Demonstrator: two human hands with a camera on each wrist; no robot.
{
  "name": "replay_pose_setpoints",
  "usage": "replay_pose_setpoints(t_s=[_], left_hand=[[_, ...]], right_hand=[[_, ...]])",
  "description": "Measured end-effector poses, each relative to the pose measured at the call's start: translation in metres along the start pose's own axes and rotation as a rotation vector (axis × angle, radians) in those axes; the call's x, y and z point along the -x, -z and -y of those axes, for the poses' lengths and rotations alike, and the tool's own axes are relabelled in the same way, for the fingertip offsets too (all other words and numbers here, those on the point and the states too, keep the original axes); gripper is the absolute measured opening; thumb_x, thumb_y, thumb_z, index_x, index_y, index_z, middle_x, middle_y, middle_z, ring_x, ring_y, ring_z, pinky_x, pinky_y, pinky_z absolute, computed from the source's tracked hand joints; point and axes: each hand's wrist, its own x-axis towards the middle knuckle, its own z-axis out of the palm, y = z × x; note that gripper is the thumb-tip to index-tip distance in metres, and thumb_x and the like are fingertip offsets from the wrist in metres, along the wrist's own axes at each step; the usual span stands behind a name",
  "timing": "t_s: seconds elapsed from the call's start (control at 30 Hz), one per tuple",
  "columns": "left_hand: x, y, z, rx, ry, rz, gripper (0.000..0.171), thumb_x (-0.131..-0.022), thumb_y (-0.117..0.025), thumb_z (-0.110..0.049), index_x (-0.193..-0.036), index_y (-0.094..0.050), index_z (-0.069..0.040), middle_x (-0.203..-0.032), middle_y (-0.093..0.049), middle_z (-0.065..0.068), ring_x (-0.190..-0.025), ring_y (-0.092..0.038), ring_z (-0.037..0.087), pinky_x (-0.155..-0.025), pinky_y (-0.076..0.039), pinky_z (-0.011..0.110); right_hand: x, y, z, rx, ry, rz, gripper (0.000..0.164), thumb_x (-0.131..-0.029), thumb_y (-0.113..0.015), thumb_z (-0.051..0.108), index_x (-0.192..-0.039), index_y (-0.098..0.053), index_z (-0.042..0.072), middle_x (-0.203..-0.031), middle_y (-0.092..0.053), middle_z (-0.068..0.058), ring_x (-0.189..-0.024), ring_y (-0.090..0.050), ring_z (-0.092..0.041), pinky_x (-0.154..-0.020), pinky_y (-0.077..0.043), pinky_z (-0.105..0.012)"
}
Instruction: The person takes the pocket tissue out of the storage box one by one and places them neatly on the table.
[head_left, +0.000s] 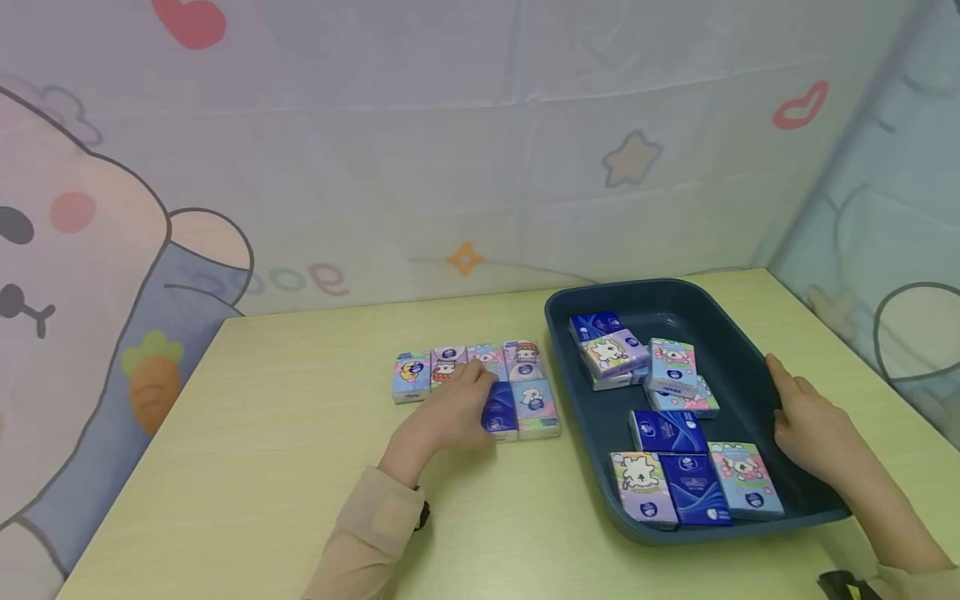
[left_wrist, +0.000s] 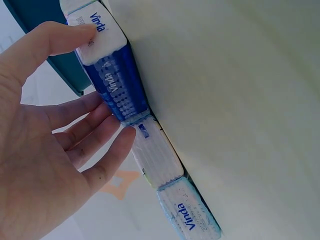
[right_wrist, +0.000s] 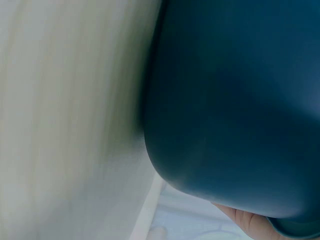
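Observation:
My left hand (head_left: 457, 408) lies over the left end of two rows of small tissue packs, its thumb and fingers about a blue tissue pack (head_left: 500, 411). In the left wrist view the thumb touches the pack's white printed end, while the fingertips (left_wrist: 129, 134) reach the blue pack (left_wrist: 120, 85) and its neighbour. Beside the blue one lies a pastel tissue pack (head_left: 535, 408), with several more behind. At the right, my right hand (head_left: 813, 425) grips the side rim of a dark teal tray (head_left: 750, 392); the right wrist view shows mostly the tray's outer wall (right_wrist: 235, 110).
Inside the tray are loose blue and pastel packs, including a purple one (head_left: 615, 353) stacked at the back and a blue one (head_left: 693, 490) in front. The pale wooden table (head_left: 247, 467) meets a printed cloth backdrop (head_left: 420, 183) behind.

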Motion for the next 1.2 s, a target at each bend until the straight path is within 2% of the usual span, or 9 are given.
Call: replay_pose_setpoints(t_s=[0.2,0.47,0.67,0.87,1.03,1.2], left_hand=[[0.001,0.001,-0.001,0.008,-0.003,-0.002,0.076,-0.070,-0.080,-0.022,-0.135,-0.046,0.002,-0.125,-0.049,0.012,-0.114,-0.046,0.026,-0.103,-0.045,0.040],[0.001,0.003,-0.005,-0.006,0.002,0.014,0.081,-0.071,-0.080,-0.025,-0.138,-0.044,0.001,-0.128,-0.048,0.012,-0.118,-0.046,0.026,-0.105,-0.044,0.040],[0.003,0.012,-0.017,-0.048,-0.016,0.027,0.082,-0.073,-0.079,-0.026,-0.141,-0.041,0.000,-0.134,-0.047,0.013,-0.131,-0.043,0.031,-0.110,-0.041,0.043],[0.006,0.020,-0.033,-0.059,-0.040,0.033,0.081,-0.077,-0.076,-0.028,-0.145,-0.039,-0.004,-0.139,-0.046,0.012,-0.135,-0.041,0.030,-0.111,-0.039,0.042],[0.009,0.024,-0.046,-0.028,-0.097,-0.003,0.076,-0.082,-0.071,-0.035,-0.144,-0.039,-0.005,-0.143,-0.045,0.011,-0.135,-0.042,0.027,-0.112,-0.038,0.039],[0.008,0.021,-0.060,0.033,-0.172,-0.015,0.076,-0.087,-0.065,-0.047,-0.145,-0.039,-0.005,-0.148,-0.044,0.010,-0.136,-0.043,0.024,-0.113,-0.037,0.036]], right_hand=[[0.001,-0.001,0.000,0.006,-0.005,-0.004,0.067,-0.081,-0.051,-0.008,-0.140,-0.022,-0.021,-0.111,-0.048,-0.045,-0.086,-0.056,-0.054,-0.058,-0.047,-0.056],[0.002,-0.001,-0.002,0.000,-0.013,0.007,0.068,-0.081,-0.050,-0.008,-0.141,-0.021,-0.021,-0.109,-0.048,-0.045,-0.081,-0.056,-0.050,-0.054,-0.047,-0.053],[0.002,-0.001,-0.001,-0.001,-0.009,-0.002,0.068,-0.081,-0.050,-0.008,-0.141,-0.021,-0.021,-0.109,-0.048,-0.045,-0.080,-0.057,-0.050,-0.055,-0.047,-0.052],[0.001,-0.001,-0.002,-0.003,0.003,-0.016,0.068,-0.080,-0.051,-0.007,-0.141,-0.021,-0.020,-0.110,-0.048,-0.045,-0.084,-0.056,-0.052,-0.057,-0.048,-0.055],[0.000,-0.004,-0.002,-0.001,0.014,-0.032,0.068,-0.080,-0.050,-0.007,-0.141,-0.022,-0.020,-0.110,-0.048,-0.045,-0.085,-0.056,-0.054,-0.057,-0.048,-0.055],[0.000,-0.003,-0.002,-0.001,0.007,-0.020,0.068,-0.080,-0.050,-0.008,-0.141,-0.021,-0.020,-0.111,-0.047,-0.046,-0.083,-0.056,-0.052,-0.055,-0.047,-0.054]])
